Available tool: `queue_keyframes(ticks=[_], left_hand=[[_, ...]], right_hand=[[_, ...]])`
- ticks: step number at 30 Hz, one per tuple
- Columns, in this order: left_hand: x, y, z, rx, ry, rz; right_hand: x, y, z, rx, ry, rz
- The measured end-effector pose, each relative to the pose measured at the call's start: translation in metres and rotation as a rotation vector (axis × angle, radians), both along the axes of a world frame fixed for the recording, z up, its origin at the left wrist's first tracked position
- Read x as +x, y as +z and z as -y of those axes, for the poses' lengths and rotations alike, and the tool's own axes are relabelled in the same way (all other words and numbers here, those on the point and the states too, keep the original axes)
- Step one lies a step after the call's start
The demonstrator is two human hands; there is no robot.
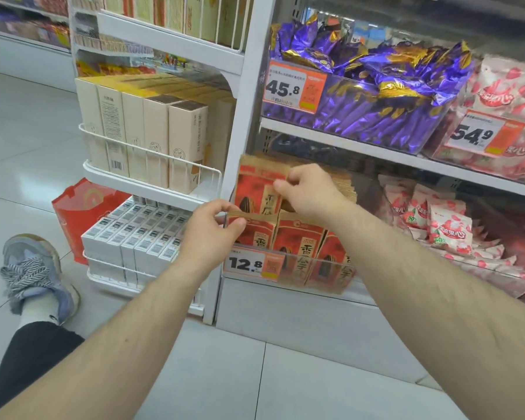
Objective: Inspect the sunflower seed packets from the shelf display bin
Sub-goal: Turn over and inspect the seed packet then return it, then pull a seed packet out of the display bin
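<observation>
Down at eight o'clock a blue shoe (38, 275) rests on the pale floor tiles, and past it a red bag (79, 213) leans against a white wire rack (152, 165) stacked with cream boxes (152, 131) above and barcoded white boxes (137, 234) below. Near the centre, the left hand (208, 234) pinches the top edge of a front seed packet (252, 228) between thumb and curled fingers, right at the left corner of the clear bin (322, 268). That bin sits on the lowest shelf at about six o'clock from the purple candy, with a 12.8 price tag (250, 264) on its front wall and more red-and-brown packets (303, 241) standing upright in rows inside. Just above, the right hand (308, 189) has its thumb and fingers closed on the top of a raised packet (256, 186), lifted higher than its neighbours but low end hidden behind them. Toward one o'clock, purple candy (373, 95) fills an upper bin tagged 45.8, and at three o'clock pink strawberry packets (437, 219) pile beside the seed bin.
</observation>
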State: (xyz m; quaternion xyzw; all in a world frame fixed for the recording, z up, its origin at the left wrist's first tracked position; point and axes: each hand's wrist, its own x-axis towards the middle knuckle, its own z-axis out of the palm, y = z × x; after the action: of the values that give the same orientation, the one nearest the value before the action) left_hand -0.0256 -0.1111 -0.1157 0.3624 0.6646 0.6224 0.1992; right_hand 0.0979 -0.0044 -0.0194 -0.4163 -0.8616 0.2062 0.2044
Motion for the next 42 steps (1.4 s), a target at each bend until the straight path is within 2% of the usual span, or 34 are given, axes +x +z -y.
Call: queue_keyframes(ticks=[1,3,6,11,19,28,30,31,33,35,36,37,40,42], left_hand=[[-0.001,-0.001,-0.001,0.001,0.010,0.001],[-0.002,-0.003,-0.003,0.011,0.011,0.012],[-0.005,-0.009,-0.005,0.046,-0.009,0.000],[-0.010,-0.013,-0.010,0.036,0.040,-0.102],[-0.013,-0.007,-0.017,0.012,0.066,-0.120],[-0.013,-0.003,-0.019,0.015,0.021,-0.109],[-0.013,-0.001,-0.019,0.024,0.021,-0.108],[-0.014,0.000,-0.019,0.031,0.017,-0.102],[-0.014,0.002,-0.020,0.046,-0.004,-0.075],[-0.015,0.001,-0.020,0.066,-0.040,-0.034],[-0.015,0.001,-0.020,0.072,-0.053,-0.023],[-0.014,0.001,-0.020,0.074,-0.059,-0.011],[-0.009,0.000,-0.019,0.119,-0.031,0.066],[-0.004,-0.001,-0.017,0.133,0.002,0.114]], right_hand=[[-0.001,-0.002,-0.003,-0.039,0.025,0.085],[-0.006,0.000,-0.008,-0.069,0.056,0.129],[-0.017,0.010,-0.014,0.068,0.093,0.095],[-0.037,0.013,-0.022,0.154,0.217,0.349],[-0.058,0.008,-0.031,0.102,0.260,0.627],[-0.067,0.010,-0.022,0.138,0.254,0.824],[-0.066,0.008,-0.022,0.128,0.238,0.791],[-0.063,0.007,-0.025,0.103,0.230,0.712],[-0.054,0.010,-0.025,0.014,0.187,0.416],[-0.041,0.014,-0.021,0.019,0.148,0.115],[-0.035,0.016,-0.019,0.055,0.151,0.066],[-0.030,0.016,-0.015,0.111,0.163,0.104],[-0.021,0.008,-0.002,0.355,0.180,0.452],[-0.021,-0.001,0.001,0.404,0.162,0.499]])
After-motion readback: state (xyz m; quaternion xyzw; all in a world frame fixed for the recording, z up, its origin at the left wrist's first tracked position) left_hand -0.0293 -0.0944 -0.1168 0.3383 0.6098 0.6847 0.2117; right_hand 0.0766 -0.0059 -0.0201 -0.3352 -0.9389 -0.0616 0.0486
